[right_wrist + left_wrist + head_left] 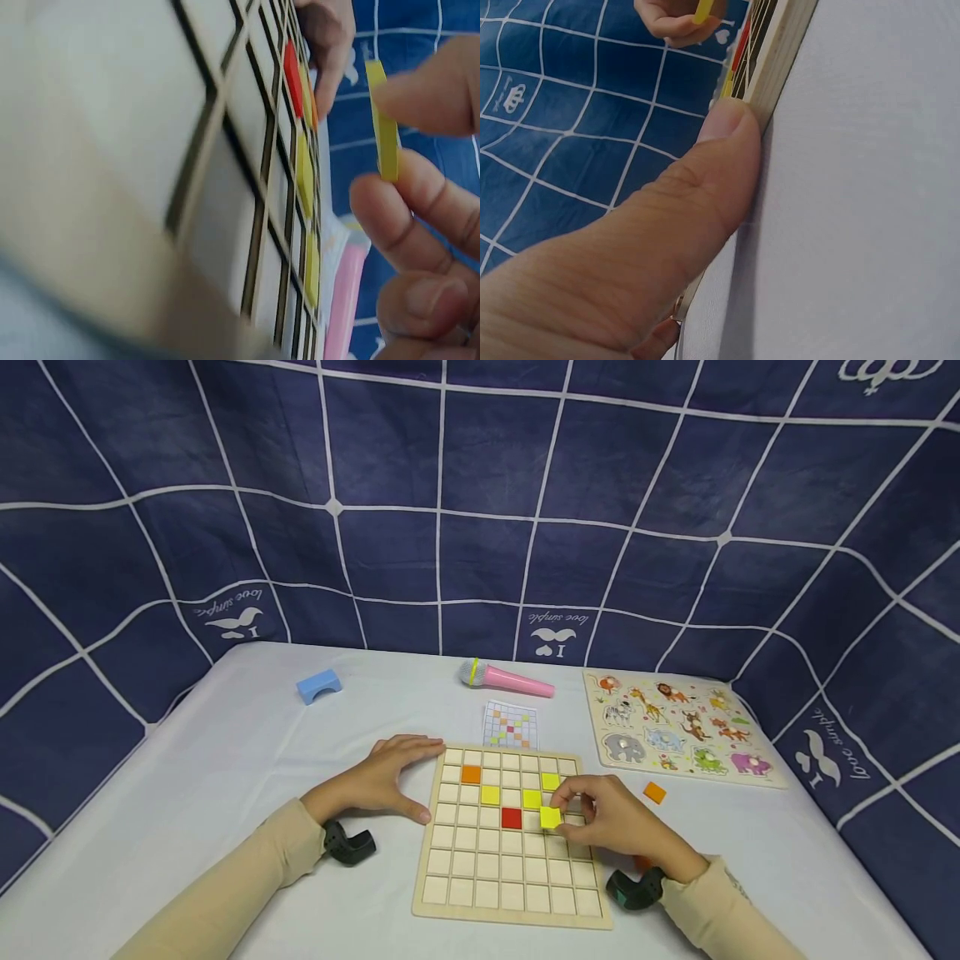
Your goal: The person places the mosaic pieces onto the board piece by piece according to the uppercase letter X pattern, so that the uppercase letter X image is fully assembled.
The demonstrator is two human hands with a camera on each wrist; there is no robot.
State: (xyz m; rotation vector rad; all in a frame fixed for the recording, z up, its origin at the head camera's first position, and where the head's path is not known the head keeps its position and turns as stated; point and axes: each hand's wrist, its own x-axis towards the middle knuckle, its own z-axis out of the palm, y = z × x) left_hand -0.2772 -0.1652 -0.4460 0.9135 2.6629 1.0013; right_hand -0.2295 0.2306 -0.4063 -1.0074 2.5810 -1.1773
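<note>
The grid board (pixel 510 843) lies flat on the white table (pixel 225 760), with 1 orange, 1 red and 3 yellow tiles already seated. The left hand (pixel 390 777) rests on its left edge, fingers relaxed and thumb pressed to the rim, steadying it. The right hand (pixel 615 822) pinches a yellow tile (pixel 551 817) just above the board's right half; it probably still needs lowering squarely into a cell, guided by the pattern card (pixel 510 724). The backdrop (pixel 555 635) reads "love simple", mirrored.
</note>
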